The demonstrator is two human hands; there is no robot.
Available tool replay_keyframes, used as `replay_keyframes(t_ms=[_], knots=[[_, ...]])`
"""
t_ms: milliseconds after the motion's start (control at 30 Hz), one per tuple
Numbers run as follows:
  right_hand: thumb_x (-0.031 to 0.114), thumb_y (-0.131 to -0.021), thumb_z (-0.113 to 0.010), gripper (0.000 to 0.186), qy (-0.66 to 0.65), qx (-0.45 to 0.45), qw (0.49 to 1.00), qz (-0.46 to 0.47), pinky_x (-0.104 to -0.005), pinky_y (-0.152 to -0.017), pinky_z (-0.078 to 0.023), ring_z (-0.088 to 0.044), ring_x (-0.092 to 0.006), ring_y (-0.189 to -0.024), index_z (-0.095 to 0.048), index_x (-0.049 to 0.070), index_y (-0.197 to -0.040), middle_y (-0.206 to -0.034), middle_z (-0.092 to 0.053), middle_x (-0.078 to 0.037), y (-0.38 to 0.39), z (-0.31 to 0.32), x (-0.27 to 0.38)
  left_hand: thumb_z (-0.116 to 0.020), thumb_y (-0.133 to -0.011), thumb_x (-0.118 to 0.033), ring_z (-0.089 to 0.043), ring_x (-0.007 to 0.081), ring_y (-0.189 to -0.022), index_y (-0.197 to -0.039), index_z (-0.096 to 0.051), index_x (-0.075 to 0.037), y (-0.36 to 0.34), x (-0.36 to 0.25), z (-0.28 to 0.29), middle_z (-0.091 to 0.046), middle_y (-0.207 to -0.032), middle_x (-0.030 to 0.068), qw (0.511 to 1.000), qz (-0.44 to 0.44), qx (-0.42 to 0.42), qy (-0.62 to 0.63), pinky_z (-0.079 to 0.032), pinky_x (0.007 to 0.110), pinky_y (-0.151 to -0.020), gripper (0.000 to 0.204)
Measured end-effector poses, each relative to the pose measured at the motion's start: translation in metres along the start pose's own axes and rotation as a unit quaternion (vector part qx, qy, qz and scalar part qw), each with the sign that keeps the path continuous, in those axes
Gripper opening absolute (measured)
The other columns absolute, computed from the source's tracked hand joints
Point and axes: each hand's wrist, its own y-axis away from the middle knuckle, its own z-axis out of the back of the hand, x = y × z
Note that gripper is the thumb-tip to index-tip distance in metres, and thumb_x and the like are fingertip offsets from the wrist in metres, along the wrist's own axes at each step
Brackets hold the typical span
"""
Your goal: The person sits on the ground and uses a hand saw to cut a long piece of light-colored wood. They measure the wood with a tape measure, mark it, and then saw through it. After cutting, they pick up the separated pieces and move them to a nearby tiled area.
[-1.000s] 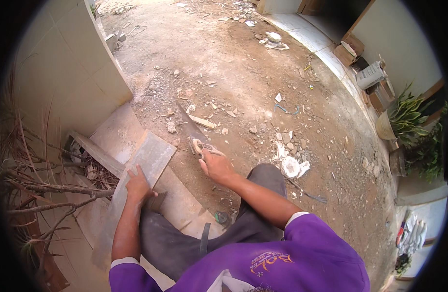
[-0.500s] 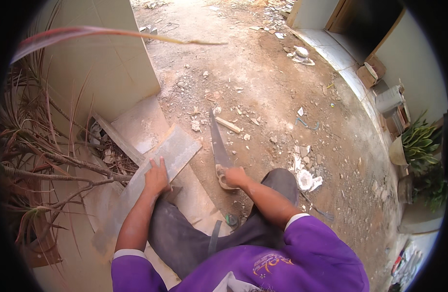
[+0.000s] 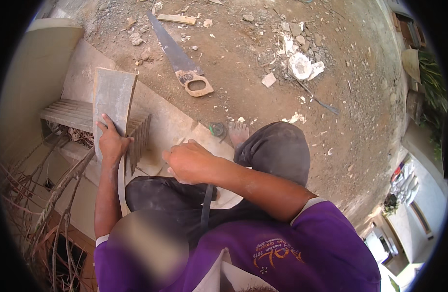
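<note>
My left hand (image 3: 113,143) grips a flat grey board (image 3: 114,90) by its right edge, fingers spread across its face and thumb at the side. The board stands out ahead of the hand, beside my left leg. In front of my lap, my right hand (image 3: 190,160) hovers with its fingers loosely bent and partly apart. Nothing shows in it, though its palm side is hidden. A handsaw (image 3: 180,61) with a wooden handle lies on the dirt beyond my right hand, untouched by either hand.
Grey slatted wood (image 3: 68,114) lies under and beside the board. Bare branches (image 3: 63,194) crowd the left side. A small wood strip (image 3: 176,19), broken white pieces (image 3: 301,65) and rubble lie on the dirt ground. A green-and-black round object (image 3: 217,129) is near my foot (image 3: 239,132).
My right hand has let go of the handsaw, now left on the ground, and moved left toward my lap. The board in my left hand has turned more upright. The view has tilted downward.
</note>
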Motion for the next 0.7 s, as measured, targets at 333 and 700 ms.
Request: replay_keyframes(t_ms=[333, 700], knots=[[0.024, -0.088, -0.062, 0.03, -0.137, -0.088, 0.973, -0.165, -0.0498, -0.088, -0.049, -0.066, -0.0411, -0.099, -0.063, -0.001, -0.105, -0.1, -0.069, -0.023, 0.061, 0.017, 0.006, -0.09, -0.06, -0.026, -0.04, 0.0421, -0.137, -0.152, -0.011, 0.009, -0.003, -0.012, -0.004, -0.026, -0.151, 0.0353, 0.996, -0.013, 0.018, 0.084, -0.041, 0.041, -0.109, 0.126], [0.027, -0.092, -0.06, 0.039, -0.296, -0.182, 0.896, -0.275, -0.0437, -0.09, -0.051, -0.066, -0.0349, -0.102, -0.062, 0.002, -0.122, -0.111, -0.068, -0.023, 0.179, -0.091, 0.029, -0.07, -0.084, -0.05, -0.047, 0.0393, -0.133, -0.144, -0.042, 0.003, 0.222, -0.068, 0.059, -0.044, -0.144, 0.0316, 0.933, -0.093, 0.336, 0.084, -0.036, 0.039, -0.112, 0.085]])
